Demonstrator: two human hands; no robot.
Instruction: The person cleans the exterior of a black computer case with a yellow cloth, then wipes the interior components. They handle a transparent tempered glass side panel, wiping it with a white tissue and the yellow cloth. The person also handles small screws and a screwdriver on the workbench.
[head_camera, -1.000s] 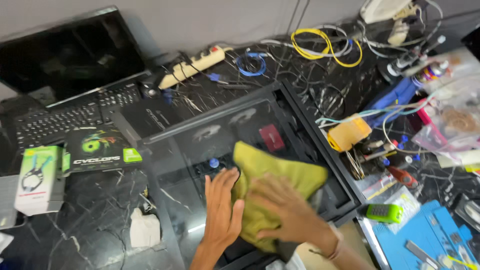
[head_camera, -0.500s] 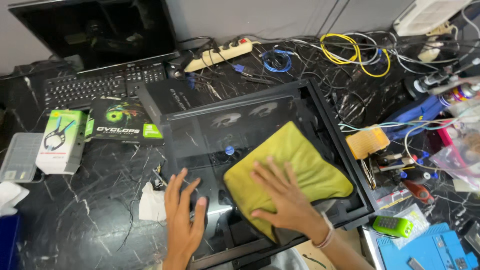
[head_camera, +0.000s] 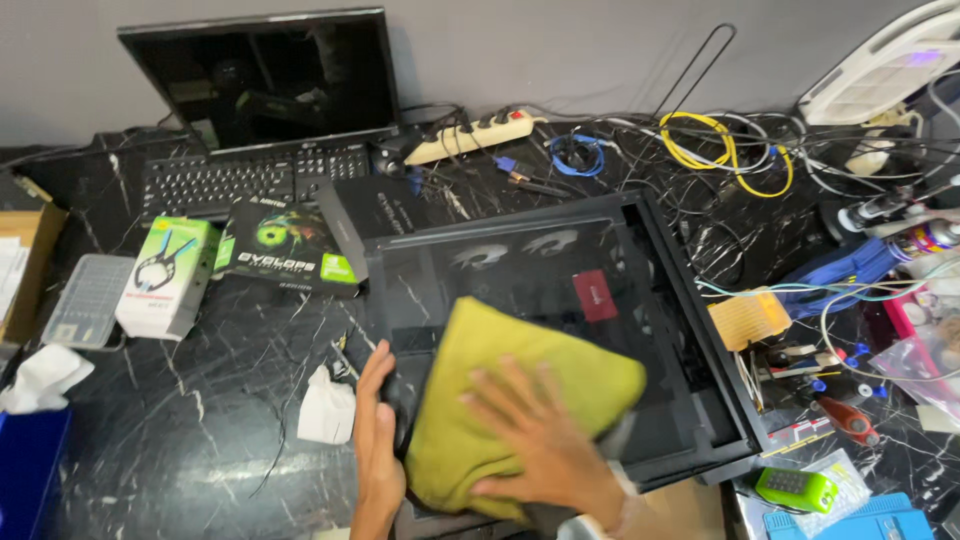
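**Ana:** Since the earlier picture, what had shifted? I saw the yellow-green cloth (head_camera: 510, 400) lower and further left on the glass panel (head_camera: 540, 290).

**Ben:** Yes, it had slid toward the panel's near-left corner, and the left hand (head_camera: 375, 440) had gone from lying spread on the glass to standing at the panel's left edge, fingers curled loosely against it.

**Ana:** Going left to right, then?

**Ben:** Far left sat a cardboard box (head_camera: 25, 260), white tissue (head_camera: 40, 375) and a small clear plastic case (head_camera: 88, 300). Next came a white and green carton (head_camera: 168, 275), a black and green carton (head_camera: 290, 255), and behind them the keyboard (head_camera: 250, 178) and dark monitor (head_camera: 265, 75). A crumpled white wipe (head_camera: 325, 405) lay just beside the left hand.

**Ana:** And the right hand (head_camera: 535, 430)?

**Ben:** Open, fingers spread, pressed flat on the cloth, which lay on the dark glass over the computer case (head_camera: 700, 400). To the right were tangled cables (head_camera: 730, 150), a power strip (head_camera: 470, 135), an orange pad (head_camera: 748, 318) and a green gadget (head_camera: 795, 488).

**Ana:** What could have gone wrong?

**Ben:** In my judgement, hard pressure near the corner could have tipped or slid the glass off the case, since only the left hand steadied it. Grit under the cloth could also have scratched it.
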